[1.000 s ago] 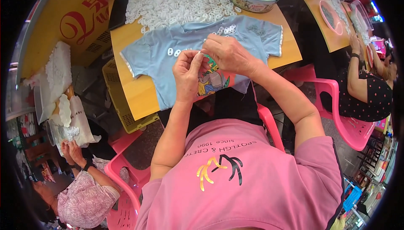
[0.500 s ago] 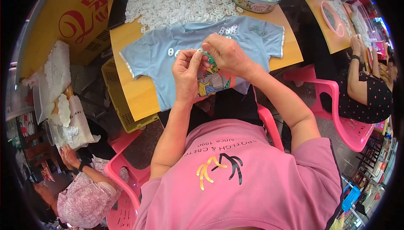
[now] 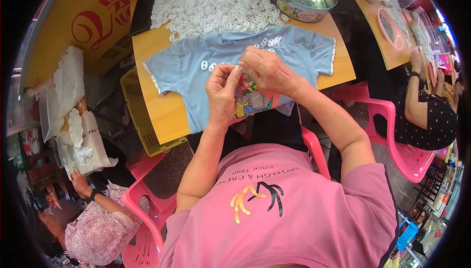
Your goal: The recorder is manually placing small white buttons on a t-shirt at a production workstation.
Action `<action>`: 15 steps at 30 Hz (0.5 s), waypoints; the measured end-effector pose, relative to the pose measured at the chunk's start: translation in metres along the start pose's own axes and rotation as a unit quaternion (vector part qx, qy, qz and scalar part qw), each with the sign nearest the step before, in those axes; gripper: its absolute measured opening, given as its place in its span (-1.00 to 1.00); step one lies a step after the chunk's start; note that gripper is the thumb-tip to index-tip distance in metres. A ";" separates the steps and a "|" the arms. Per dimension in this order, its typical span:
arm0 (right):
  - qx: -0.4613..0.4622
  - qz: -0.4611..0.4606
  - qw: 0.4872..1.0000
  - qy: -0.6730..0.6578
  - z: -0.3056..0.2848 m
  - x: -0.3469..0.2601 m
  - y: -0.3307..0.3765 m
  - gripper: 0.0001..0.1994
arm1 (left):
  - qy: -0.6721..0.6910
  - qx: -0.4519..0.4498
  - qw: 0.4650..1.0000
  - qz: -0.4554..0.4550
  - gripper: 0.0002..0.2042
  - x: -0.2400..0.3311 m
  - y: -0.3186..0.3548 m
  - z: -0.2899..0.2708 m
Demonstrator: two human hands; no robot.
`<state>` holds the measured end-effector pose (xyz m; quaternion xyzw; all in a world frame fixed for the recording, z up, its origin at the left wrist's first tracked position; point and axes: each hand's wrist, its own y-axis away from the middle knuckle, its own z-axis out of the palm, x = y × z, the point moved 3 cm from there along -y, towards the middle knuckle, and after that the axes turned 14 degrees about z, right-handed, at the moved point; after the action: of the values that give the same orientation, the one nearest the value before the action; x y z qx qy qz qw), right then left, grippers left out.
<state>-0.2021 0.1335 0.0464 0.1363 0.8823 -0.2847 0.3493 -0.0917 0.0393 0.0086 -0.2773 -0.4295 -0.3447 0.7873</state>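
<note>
Tabletop [image 3: 166,116]: white piece [image 3: 239,67] between hands [image 3: 222,96] [image 3: 271,72].

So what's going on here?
Someone's hands are together over a blue T-shirt on a table. The left hand pinches something small and white; the right hand is closed in against it, fingertips mostly hidden. A few loose white pieces lie on the shirt; a big pile of them sits beyond, beside a round tin.

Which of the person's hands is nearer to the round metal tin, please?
Right. The right hand is below and slightly left of the round metal tin in the view; the left hand is farther down and left.
</note>
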 end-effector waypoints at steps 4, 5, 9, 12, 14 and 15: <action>0.028 0.026 0.999 0.014 0.008 -0.003 0.003 -0.87 | -0.008 0.004 1.000 0.010 -0.91 -0.004 0.000 -0.001; 0.042 0.041 0.998 0.017 0.009 -0.004 0.004 -0.88 | -0.007 0.017 1.000 0.015 -0.92 -0.005 -0.001 -0.001; 0.065 0.068 0.995 0.013 0.011 -0.006 0.003 -0.91 | -0.032 0.045 0.998 0.023 -0.91 -0.004 0.000 0.003; 0.083 0.089 0.993 0.010 0.005 -0.003 0.003 -0.95 | -0.036 0.055 0.998 0.020 -0.90 0.001 -0.002 0.010; 0.094 0.106 0.989 -0.043 0.001 -0.009 0.006 -0.91 | -0.029 0.059 0.997 0.027 -0.87 0.001 0.000 0.012; 0.092 0.102 0.989 -0.047 0.000 -0.009 0.009 -0.91 | -0.026 0.056 0.998 0.021 -0.85 0.000 0.001 0.014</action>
<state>-0.1915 0.1403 0.0493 0.2436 0.8163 -0.3341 0.4033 -0.0972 0.0502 0.0145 -0.2503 -0.4628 -0.2960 0.7972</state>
